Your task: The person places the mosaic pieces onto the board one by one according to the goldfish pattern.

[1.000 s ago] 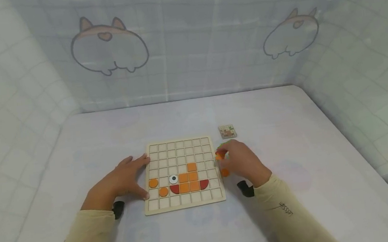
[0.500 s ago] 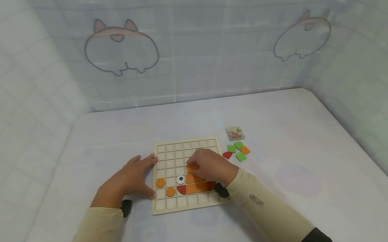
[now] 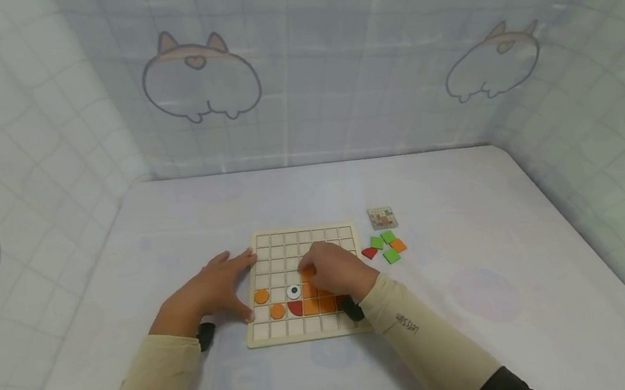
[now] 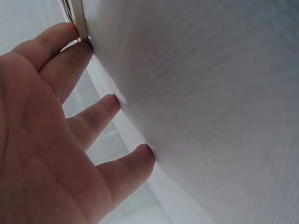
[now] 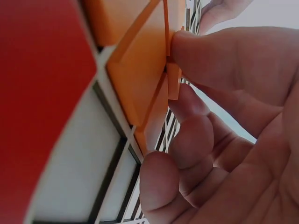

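A wooden grid board (image 3: pixel 306 339) lies on the table in the head view. My left hand (image 3: pixel 212 292) has its fingers spread, with thumb and forefinger against the board's left edge; other fingertips touch the table in the left wrist view. Over the board, my right hand (image 3: pixel 339 269) pinches an orange tile (image 5: pixel 174 80) between thumb and finger, at the cells above other orange tiles (image 5: pixel 140 60). A white eye disc (image 3: pixel 294 292), a red rounded piece (image 3: pixel 296 308) and two orange discs (image 3: pixel 262 296) sit in cells. My right hand hides part of the orange group.
Right of the board lie loose green squares (image 3: pixel 391 255), an orange square (image 3: pixel 398 245) and a red rounded piece (image 3: pixel 370 253). Behind them is a small patterned card (image 3: pixel 382 218). A printed curtain (image 3: pixel 346 88) stands behind the table's far edge.
My right hand has moved left from the loose pieces onto the board, carrying an orange tile, and has stayed there for the last half second. My left hand keeps its hold at the board's edge.
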Motion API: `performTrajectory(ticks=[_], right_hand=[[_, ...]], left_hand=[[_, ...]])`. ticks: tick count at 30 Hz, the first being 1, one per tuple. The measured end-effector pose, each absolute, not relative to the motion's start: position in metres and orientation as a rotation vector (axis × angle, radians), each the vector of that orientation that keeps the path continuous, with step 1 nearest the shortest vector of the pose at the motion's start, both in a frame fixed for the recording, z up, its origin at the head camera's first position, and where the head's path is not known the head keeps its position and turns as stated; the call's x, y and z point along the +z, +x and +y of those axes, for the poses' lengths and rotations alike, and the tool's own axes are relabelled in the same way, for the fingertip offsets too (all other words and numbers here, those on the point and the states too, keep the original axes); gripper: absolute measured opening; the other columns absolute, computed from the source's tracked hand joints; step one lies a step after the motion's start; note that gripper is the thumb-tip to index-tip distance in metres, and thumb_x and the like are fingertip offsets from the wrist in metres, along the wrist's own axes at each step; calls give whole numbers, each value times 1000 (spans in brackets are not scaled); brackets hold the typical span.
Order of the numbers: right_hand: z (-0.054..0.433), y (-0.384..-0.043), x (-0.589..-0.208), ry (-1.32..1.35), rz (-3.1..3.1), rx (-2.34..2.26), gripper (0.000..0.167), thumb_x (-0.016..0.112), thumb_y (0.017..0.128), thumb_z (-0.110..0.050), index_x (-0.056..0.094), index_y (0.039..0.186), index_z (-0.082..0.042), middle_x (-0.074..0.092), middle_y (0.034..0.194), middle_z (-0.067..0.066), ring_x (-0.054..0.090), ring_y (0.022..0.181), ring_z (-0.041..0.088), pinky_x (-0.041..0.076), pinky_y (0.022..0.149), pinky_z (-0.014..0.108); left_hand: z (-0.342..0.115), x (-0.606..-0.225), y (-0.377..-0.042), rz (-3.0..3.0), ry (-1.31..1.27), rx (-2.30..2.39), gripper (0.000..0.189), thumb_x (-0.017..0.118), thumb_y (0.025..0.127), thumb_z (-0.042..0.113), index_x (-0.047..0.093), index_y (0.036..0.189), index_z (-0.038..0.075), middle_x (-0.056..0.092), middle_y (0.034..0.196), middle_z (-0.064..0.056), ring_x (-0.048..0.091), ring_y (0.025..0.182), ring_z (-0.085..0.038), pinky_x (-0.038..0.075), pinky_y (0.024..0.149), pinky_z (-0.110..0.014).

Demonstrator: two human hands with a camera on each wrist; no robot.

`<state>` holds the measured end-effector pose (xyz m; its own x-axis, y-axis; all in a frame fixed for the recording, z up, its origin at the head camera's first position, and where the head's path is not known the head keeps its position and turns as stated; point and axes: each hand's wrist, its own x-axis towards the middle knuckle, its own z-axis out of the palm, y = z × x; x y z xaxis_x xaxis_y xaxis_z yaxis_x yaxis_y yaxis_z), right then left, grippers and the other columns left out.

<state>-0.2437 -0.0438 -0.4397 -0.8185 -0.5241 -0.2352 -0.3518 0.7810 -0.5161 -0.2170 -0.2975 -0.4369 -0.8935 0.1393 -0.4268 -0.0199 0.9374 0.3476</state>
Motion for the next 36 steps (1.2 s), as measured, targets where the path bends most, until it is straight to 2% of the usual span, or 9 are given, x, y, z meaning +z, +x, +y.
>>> performTrajectory(ticks=[2,5,10,16,23,28,36], right_hand=[[-44,-243,-441,-662,2603,-661,34,65,93,-8,75,124,-17,65,127,1,55,108,19,49,105,36],[-44,-242,-442,-666,2613,-666,35,66,92,-8,75,124,-17,65,126,1,55,105,19,50,101,34],[-34,-239,-444,-697,2645,-682,39,65,95,-13,69,133,-21,62,131,1,55,104,17,51,97,32],[3,-243,-438,-596,2692,-822,41,63,98,-18,63,139,-22,59,138,1,57,121,19,50,105,41],[55,-250,-444,-382,2735,-926,41,64,96,-15,64,137,-16,62,137,4,62,117,23,54,97,42],[85,-256,-450,-324,2770,-887,42,63,94,-12,65,136,-11,58,144,11,55,129,30,49,105,49],[116,-266,-454,-166,2756,-824,49,58,92,-1,61,140,-9,52,149,16,48,137,36,45,109,55]], left_hand=[[-297,-438,-216,2636,80,472,127,99,55,42,31,161,26,21,170,-12,9,155,-47,24,114,-75],[-296,-440,-216,2641,75,462,127,100,55,41,32,161,26,23,170,-8,8,155,-45,24,115,-74],[-295,-440,-217,2650,94,452,127,100,54,41,32,161,25,24,170,-6,8,155,-46,23,114,-75],[-293,-439,-221,2653,117,436,127,99,56,42,31,161,24,22,170,-7,8,155,-46,24,114,-75],[-295,-436,-223,2652,126,433,126,99,57,42,30,162,23,21,170,-9,8,155,-48,25,113,-76],[-295,-437,-221,2652,110,426,127,99,57,42,29,162,23,21,169,-16,9,153,-49,28,112,-76],[-295,-440,-219,2644,101,446,126,99,57,41,31,161,23,22,168,-17,10,153,-48,28,112,-75]])
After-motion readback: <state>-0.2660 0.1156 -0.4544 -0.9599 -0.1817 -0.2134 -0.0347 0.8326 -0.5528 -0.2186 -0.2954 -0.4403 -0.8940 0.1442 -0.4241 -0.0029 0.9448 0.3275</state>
